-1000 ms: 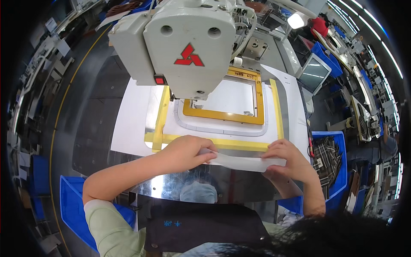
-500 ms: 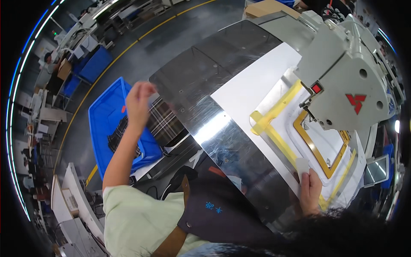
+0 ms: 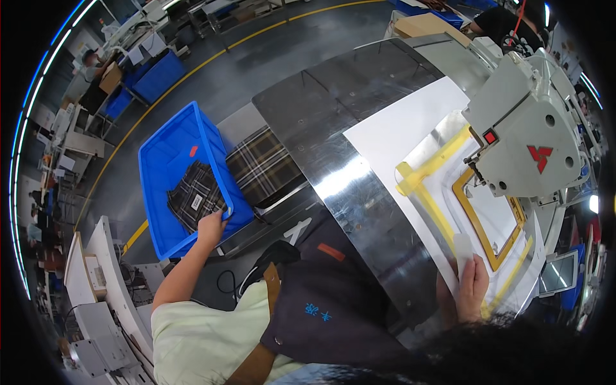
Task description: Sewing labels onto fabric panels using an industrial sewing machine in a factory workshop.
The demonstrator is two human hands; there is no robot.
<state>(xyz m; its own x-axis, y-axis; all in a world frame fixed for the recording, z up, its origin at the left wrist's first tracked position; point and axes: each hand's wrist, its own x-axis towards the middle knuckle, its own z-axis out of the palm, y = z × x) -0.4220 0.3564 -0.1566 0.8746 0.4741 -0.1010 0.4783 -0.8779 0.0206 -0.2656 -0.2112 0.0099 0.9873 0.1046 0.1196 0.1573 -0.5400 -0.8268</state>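
Note:
My left hand (image 3: 212,229) is at the near right edge of a blue plastic bin (image 3: 168,251), its fingers closed on the rim beside the plaid cloth. Dark plaid fabric pieces (image 3: 186,186) lie inside the bin, the top one bearing a small white label. My right hand (image 3: 473,290) is closed around the lower end of a flat white strip (image 3: 462,249) with rounded corners. That strip lies close to a yellow frame (image 3: 477,229) on a white sheet (image 3: 391,128) with yellow tape, under a pale sewing machine head (image 3: 520,135).
A shiny metal tabletop (image 3: 346,192) curves between bin and machine. More plaid cloth (image 3: 266,163) lies flat between the bin and the tabletop. A tablet-like screen (image 3: 558,273) stands at the right. A cardboard box (image 3: 430,29) and another person (image 3: 510,29) are at the back right.
My left hand has come down from above the bin to its near right rim, uncovering the labelled plaid cloth. My right hand keeps the white strip. The whole view has shifted slightly.

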